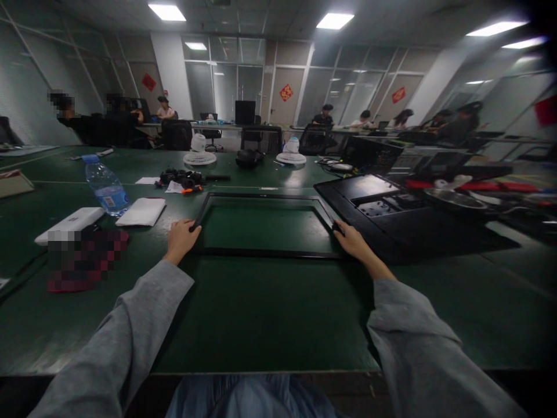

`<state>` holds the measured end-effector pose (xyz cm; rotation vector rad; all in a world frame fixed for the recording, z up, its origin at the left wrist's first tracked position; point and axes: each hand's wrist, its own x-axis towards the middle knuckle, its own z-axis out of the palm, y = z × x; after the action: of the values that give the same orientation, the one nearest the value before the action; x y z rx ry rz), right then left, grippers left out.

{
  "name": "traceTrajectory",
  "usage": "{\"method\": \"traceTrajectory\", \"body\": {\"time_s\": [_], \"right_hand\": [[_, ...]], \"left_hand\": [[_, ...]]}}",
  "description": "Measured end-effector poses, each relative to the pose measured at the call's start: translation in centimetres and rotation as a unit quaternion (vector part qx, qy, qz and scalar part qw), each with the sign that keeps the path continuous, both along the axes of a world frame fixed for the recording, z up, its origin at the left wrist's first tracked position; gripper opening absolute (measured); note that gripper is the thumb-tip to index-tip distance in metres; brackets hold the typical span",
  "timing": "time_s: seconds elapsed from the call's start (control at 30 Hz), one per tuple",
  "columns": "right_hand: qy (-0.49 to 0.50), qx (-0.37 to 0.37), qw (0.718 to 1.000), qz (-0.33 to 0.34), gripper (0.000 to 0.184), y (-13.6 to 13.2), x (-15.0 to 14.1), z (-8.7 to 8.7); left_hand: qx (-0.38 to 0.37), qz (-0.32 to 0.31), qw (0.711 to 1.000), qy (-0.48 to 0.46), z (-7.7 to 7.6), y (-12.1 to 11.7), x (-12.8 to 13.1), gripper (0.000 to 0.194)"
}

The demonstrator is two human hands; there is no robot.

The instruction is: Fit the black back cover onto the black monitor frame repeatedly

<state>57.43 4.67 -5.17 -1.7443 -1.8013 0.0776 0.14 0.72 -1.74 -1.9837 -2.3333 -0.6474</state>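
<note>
A thin black rectangular frame (pixel 265 253) lies flat on the green table (pixel 261 313) in front of me. My left hand (pixel 180 238) grips its left side near the front corner, fingers curled over the edge. My right hand (pixel 352 241) holds its right side the same way. Both arms wear grey sleeves.
A black monitor back panel (pixel 391 215) lies right of the frame. To the left are a water bottle (pixel 105 187), a white cloth (pixel 142 211) and a white flat box (pixel 72 223). Small black parts (pixel 180 177) and two small white fans (pixel 199 152) sit farther back. Several people sit at distant desks.
</note>
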Motion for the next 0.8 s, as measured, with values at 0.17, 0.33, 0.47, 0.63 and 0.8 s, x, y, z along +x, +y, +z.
{"method": "traceTrajectory", "body": {"time_s": [0.17, 0.33, 0.47, 0.63, 0.8], "right_hand": [[-0.009, -0.009, 1.000, 0.001, 0.051, 0.27, 0.23, -0.31], [-0.008, -0.012, 1.000, -0.002, 0.049, 0.20, 0.25, -0.25], [0.003, -0.007, 1.000, 0.005, 0.047, -0.01, 0.02, -0.06], [0.000, -0.007, 1.000, -0.001, 0.046, -0.20, -0.25, 0.08], [-0.006, -0.016, 1.000, -0.001, 0.047, -0.27, -0.35, 0.12]], "left_hand": [[-0.001, -0.002, 1.000, 0.002, -0.06, 0.07, -0.07, 0.045], [0.020, -0.009, 1.000, 0.000, -0.43, 0.12, -0.22, 0.044], [0.036, -0.011, 0.999, -0.006, -0.66, 0.15, -0.29, 0.042], [0.032, -0.014, 0.999, -0.012, -0.68, 0.26, -0.35, 0.041], [0.019, -0.010, 1.000, -0.015, -0.43, 0.15, -0.17, 0.041]]}}
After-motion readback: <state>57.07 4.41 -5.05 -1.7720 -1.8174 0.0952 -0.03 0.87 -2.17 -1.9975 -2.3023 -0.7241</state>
